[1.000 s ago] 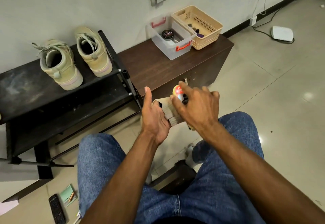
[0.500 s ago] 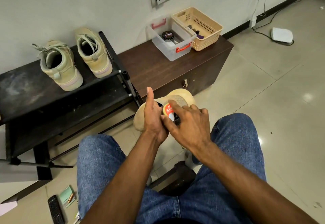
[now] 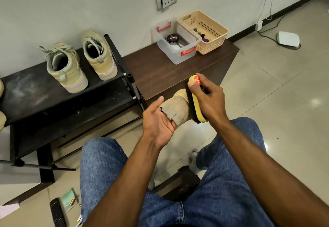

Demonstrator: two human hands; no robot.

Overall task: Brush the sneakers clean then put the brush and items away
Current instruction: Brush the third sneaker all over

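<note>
Over the knees, near the tabletop [image 3: 160, 70], a sneaker [image 3: 178, 108] gets brushed.
Left hand [image 3: 158, 121] holds it up, fingers tucked into its opening to keep it steady; right hand [image 3: 210, 100] fingers wrap the brush [image 3: 196, 102], bristles pressed on its side so dirt rubs off.

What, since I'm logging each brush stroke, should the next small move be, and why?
Probably sweep the brush along the sneaker's side in another stroke. The right hand grips the brush with its bristles against the knit upper, and the left hand holds the sneaker at its heel end, so it looks steadied for brushing.
</note>
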